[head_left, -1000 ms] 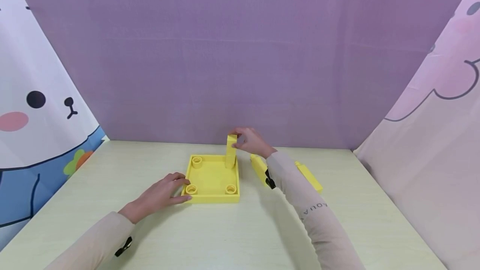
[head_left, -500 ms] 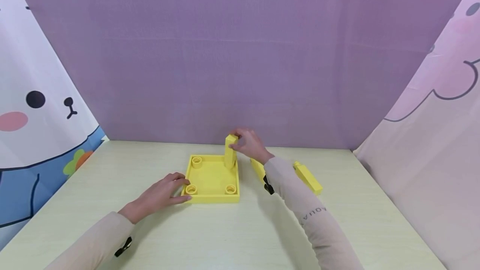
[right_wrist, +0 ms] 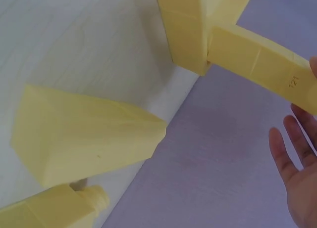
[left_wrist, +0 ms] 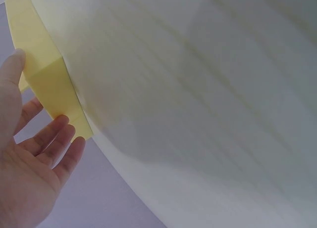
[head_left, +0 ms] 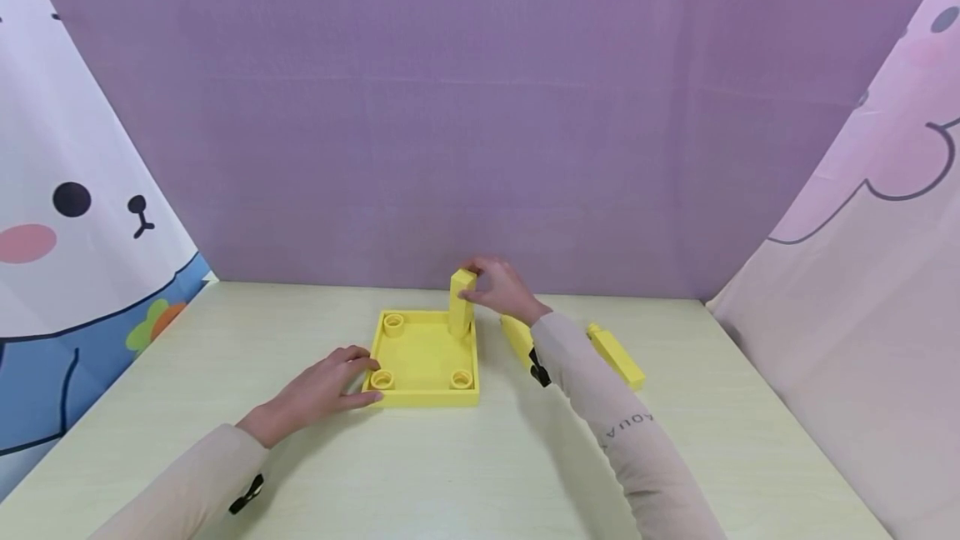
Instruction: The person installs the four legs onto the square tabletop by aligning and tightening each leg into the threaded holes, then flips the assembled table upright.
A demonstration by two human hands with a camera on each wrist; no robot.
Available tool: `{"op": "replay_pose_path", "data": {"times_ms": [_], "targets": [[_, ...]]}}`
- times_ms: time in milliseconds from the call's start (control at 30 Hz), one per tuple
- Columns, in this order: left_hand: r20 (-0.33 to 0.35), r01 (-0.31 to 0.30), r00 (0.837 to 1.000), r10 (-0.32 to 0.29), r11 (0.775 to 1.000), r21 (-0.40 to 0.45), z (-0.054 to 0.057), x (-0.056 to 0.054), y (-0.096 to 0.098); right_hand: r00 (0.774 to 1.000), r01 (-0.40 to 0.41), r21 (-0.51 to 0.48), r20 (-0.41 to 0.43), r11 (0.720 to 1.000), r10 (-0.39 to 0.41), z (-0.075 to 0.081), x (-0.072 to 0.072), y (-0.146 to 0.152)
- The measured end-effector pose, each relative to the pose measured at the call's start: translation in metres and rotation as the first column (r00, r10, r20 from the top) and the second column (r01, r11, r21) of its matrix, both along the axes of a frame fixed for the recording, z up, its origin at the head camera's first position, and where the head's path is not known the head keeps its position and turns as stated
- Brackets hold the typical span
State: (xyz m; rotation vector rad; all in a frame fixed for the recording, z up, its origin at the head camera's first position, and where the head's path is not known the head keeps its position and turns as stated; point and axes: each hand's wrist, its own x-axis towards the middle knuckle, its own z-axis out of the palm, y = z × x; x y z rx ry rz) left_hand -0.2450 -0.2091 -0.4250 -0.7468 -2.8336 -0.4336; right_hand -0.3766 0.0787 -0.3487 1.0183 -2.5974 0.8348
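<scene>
A square yellow tray-like base (head_left: pixel 423 361) lies on the table, with round sockets showing in three of its corners. My left hand (head_left: pixel 315 390) holds its near left corner, thumb on the front wall and fingers at the left side. In the left wrist view the thumb and fingertips touch the yellow wall (left_wrist: pixel 54 84). At the far right corner stands an upright yellow square leg (head_left: pixel 461 307). My right hand (head_left: pixel 502 286) pinches its upper end between thumb and fingers. The leg's lower end hides the socket there. In the right wrist view the leg (right_wrist: pixel 262 60) bears the mark "121".
Two loose yellow legs lie on the table right of the base. One leg (head_left: pixel 516 336) is partly hidden by my right sleeve; the other leg (head_left: pixel 617 357) lies further right, its threaded end away from me. A purple backdrop (head_left: pixel 480 123) rises behind the table.
The upright leg has turned a little about its own axis, so an edge now faces me. My right hand and forearm have shifted slightly left. The left hand has stayed still.
</scene>
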Motion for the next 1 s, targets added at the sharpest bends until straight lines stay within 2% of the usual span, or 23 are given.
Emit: {"op": "replay_pose_path", "data": {"times_ms": [167,367,733,1000], "targets": [[0.004,-0.002,1.0,0.002,1.0,-0.004,-0.001,-0.0006,-0.0003,0.996,-0.073,0.015,0.053,0.997,0.072,0.0036,-0.0017,0.0039],[-0.011,0.005,1.0,-0.005,1.0,-0.006,-0.0017,-0.0006,-0.0002,0.984,-0.12,0.038,0.134,0.992,0.114,0.008,-0.0028,0.0066],[-0.015,0.009,1.0,-0.009,1.0,0.0,-0.0004,0.0011,0.0011,0.98,-0.122,0.022,0.159,0.992,0.117,0.0079,-0.0033,0.0061],[-0.005,0.007,1.0,-0.007,1.0,-0.002,0.0004,0.0015,0.0011,0.977,-0.077,-0.076,0.191,0.994,0.091,0.0012,-0.0037,0.0035]]}}
